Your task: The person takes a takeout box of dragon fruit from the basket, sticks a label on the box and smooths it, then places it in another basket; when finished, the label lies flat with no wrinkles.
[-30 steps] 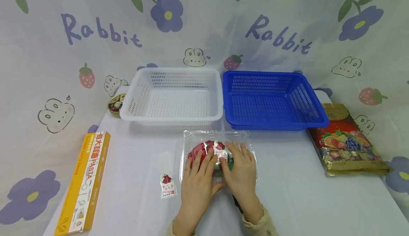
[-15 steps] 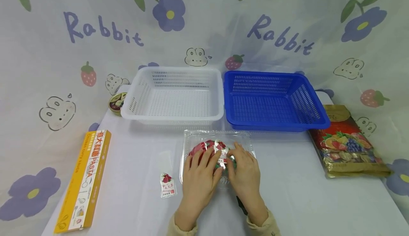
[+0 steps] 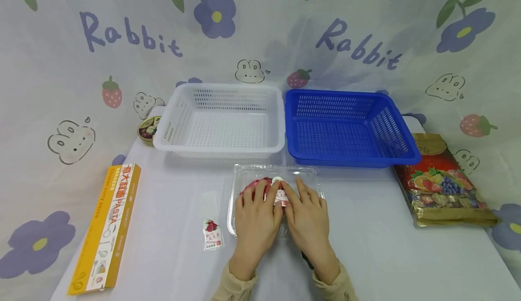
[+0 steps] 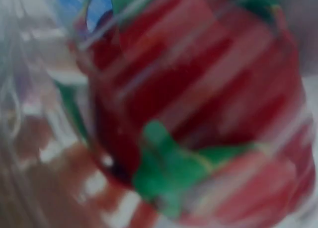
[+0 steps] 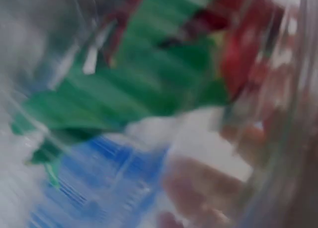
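A clear plastic clamshell box (image 3: 232, 210) lies in the middle of the table with a red dragon fruit (image 4: 198, 84) inside; its green scales show in both wrist views. A white sticker (image 3: 281, 197) with a red fruit picture is on the lid. My left hand (image 3: 256, 226) rests over the left part of the box, fingers extended, fingertips at the sticker's left edge. From the other side my right hand (image 3: 309, 224) lies on the lid, its index fingertip and thumb at the sticker. Both thumbs come close together below it. The hands hide much of the fruit.
Behind the box stand a white basket (image 3: 220, 150) and a blue basket (image 3: 354, 160). A second sticker (image 3: 212, 235) lies left. A pasta box (image 3: 106, 228) is far left, a round tin (image 3: 147, 129) behind. A red and gold bag (image 3: 445, 179) lies right. Something black (image 3: 307, 260) shows beneath the right wrist.
The right hand first draws its fingers in at the sticker, then lies flatter across it. The left hand slides slightly right, and the two hands now meet over the sticker.
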Available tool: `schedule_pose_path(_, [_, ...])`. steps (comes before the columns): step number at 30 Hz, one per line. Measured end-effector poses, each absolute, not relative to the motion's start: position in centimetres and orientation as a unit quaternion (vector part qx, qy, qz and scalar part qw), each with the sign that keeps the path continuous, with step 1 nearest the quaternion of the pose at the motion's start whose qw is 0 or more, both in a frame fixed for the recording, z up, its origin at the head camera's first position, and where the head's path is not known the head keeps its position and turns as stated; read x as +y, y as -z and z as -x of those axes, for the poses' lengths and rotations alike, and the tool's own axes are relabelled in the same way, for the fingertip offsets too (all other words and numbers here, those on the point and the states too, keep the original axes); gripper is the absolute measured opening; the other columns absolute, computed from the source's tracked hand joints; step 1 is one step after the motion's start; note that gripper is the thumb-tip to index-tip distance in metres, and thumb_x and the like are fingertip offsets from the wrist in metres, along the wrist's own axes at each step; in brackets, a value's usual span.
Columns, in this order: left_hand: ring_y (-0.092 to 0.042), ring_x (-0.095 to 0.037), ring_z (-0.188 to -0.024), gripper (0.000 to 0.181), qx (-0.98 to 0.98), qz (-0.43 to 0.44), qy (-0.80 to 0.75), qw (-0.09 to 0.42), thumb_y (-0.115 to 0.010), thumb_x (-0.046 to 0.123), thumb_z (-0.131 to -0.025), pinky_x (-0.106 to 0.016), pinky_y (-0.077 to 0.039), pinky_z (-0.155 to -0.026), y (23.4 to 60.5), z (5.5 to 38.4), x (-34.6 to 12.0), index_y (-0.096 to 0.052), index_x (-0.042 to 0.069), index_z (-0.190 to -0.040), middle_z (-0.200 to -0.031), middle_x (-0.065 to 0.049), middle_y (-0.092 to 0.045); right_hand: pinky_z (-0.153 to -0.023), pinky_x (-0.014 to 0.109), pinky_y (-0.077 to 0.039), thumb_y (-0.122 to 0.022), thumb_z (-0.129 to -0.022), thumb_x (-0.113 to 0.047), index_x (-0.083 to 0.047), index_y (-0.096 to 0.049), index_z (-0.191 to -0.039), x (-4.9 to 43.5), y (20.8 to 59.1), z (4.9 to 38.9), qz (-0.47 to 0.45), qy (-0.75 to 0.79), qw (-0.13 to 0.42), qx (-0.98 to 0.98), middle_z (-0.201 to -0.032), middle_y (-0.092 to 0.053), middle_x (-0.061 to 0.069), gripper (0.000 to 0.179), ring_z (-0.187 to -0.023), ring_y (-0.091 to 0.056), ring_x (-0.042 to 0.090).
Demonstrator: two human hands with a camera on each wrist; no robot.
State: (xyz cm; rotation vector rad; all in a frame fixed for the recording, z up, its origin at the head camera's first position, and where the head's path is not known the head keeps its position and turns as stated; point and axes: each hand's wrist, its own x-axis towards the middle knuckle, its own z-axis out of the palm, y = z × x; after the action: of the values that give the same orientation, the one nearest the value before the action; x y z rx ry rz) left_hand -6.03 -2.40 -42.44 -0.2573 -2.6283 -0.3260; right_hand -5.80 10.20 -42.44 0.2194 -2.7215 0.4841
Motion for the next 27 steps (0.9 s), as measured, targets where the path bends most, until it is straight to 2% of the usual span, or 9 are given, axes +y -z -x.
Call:
schedule_pose_path(4, [-0.053, -0.028, -0.098, 0.041, -0.965, 0.072, 0.122, 0.222, -0.058, 0.036, -0.088, -0.041, -0.039, -0.080, 42.4, 6.3, -2.1, -0.064, 0.026, -0.127, -0.126, -0.003, -0.060, -0.078, 0.047, -0.040, -0.052, -0.095, -0.028, -0.025, -0.057, -0.137, 10.2, 42.1, 6.1, -0.072, -0.143, 0.145, -0.976, -0.146, -0.050, 0.013, 0.042, -0.114, -0.056, 0.032])
schedule_pose_path(8, [-0.052, -0.029, -0.102, 0.041, -0.969, 0.041, 0.128, 0.207, -0.057, 0.037, -0.090, -0.042, -0.039, -0.080, 42.4, 6.4, -2.0, -0.062, 0.028, -0.129, -0.126, -0.005, -0.058, -0.078, 0.047, -0.041, -0.050, -0.096, -0.033, -0.021, -0.055, -0.139, 10.1, 42.1, 6.1, -0.067, -0.131, 0.134, -0.980, -0.148, -0.047, 0.013, 0.044, -0.117, -0.055, 0.033])
schedule_pose_path(11, [-0.049, -0.033, -0.116, 0.042, -0.972, 0.016, 0.143, 0.187, -0.058, 0.041, -0.090, -0.047, -0.039, -0.091, 42.3, 6.2, -2.0, -0.060, 0.031, -0.130, -0.134, -0.008, -0.053, -0.085, 0.051, -0.041, -0.051, -0.097, -0.036, -0.017, -0.054, -0.139, 10.0, 42.2, 5.9, -0.062, -0.137, 0.132, -0.980, -0.150, -0.044, 0.017, 0.046, -0.127, -0.048, 0.037])
schedule_pose_path(14, [-0.039, -0.040, -0.134, 0.046, -0.975, -0.003, 0.155, 0.157, -0.058, 0.049, -0.089, -0.057, -0.030, -0.107, 42.2, 6.0, -2.5, -0.057, 0.038, -0.133, -0.147, -0.012, -0.046, -0.099, 0.058, -0.037, -0.051, -0.097, -0.038, -0.015, -0.053, -0.140, 10.2, 42.3, 5.7, -0.052, -0.149, 0.125, -0.979, -0.152, -0.038, 0.021, 0.048, -0.140, -0.034, 0.042])
schedule_pose_path(16, [-0.032, -0.044, -0.140, 0.048, -0.976, -0.012, 0.162, 0.143, -0.058, 0.054, -0.089, -0.063, -0.023, -0.111, 42.2, 5.9, -3.2, -0.055, 0.041, -0.135, -0.152, -0.013, -0.041, -0.107, 0.064, -0.029, -0.052, -0.097, -0.040, -0.015, -0.052, -0.140, 10.5, 42.4, 5.5, -0.044, -0.159, 0.117, -0.979, -0.153, -0.035, 0.024, 0.050, -0.144, -0.024, 0.045])
schedule_pose_path(18, [-0.031, -0.048, -0.141, 0.050, -0.975, -0.017, 0.175, 0.134, -0.057, 0.057, -0.088, -0.069, -0.020, -0.111, 42.2, 5.8, -4.0, -0.053, 0.043, -0.136, -0.154, -0.011, -0.040, -0.110, 0.068, -0.024, -0.052, -0.097, -0.042, -0.014, -0.052, -0.141, 11.0, 42.5, 5.3, -0.037, -0.166, 0.109, -0.979, -0.154, -0.031, 0.026, 0.052, -0.145, -0.020, 0.049])
schedule_pose_path(21, [-0.035, -0.049, -0.138, 0.053, -0.968, -0.014, 0.219, 0.122, -0.058, 0.057, -0.088, -0.071, -0.022, -0.109, 42.2, 5.7, -5.1, -0.052, 0.041, -0.138, -0.155, -0.007, -0.039, -0.107, 0.072, -0.026, -0.053, -0.097, -0.042, -0.013, -0.049, -0.143, 11.9, 42.5, 5.1, -0.025, -0.190, 0.096, -0.977, -0.155, -0.027, 0.027, 0.055, -0.142, -0.020, 0.055])
schedule_pose_path(24, [-0.037, -0.050, -0.137, 0.057, -0.958, 0.000, 0.269, 0.099, -0.059, 0.055, -0.088, -0.072, -0.023, -0.108, 42.2, 5.7, -6.0, -0.049, 0.035, -0.141, -0.157, -0.004, -0.035, -0.095, 0.075, -0.036, -0.055, -0.096, -0.041, -0.013, -0.045, -0.145, 12.5, 42.5, 4.9, -0.013, -0.240, 0.074, -0.968, -0.158, -0.020, 0.026, 0.057, -0.139, -0.023, 0.058])
schedule_pose_path(27, [-0.038, -0.046, -0.137, 0.062, -0.947, 0.001, 0.314, 0.072, -0.060, 0.052, -0.090, -0.073, -0.022, -0.108, 42.6, 5.7, -6.8, -0.044, 0.030, -0.146, -0.159, -0.008, -0.031, -0.085, 0.073, -0.045, -0.056, -0.097, -0.041, -0.015, -0.040, -0.148, 13.0, 42.9, 4.6, 0.002, -0.303, 0.046, -0.952, -0.161, -0.011, 0.023, 0.060, -0.137, -0.026, 0.058])
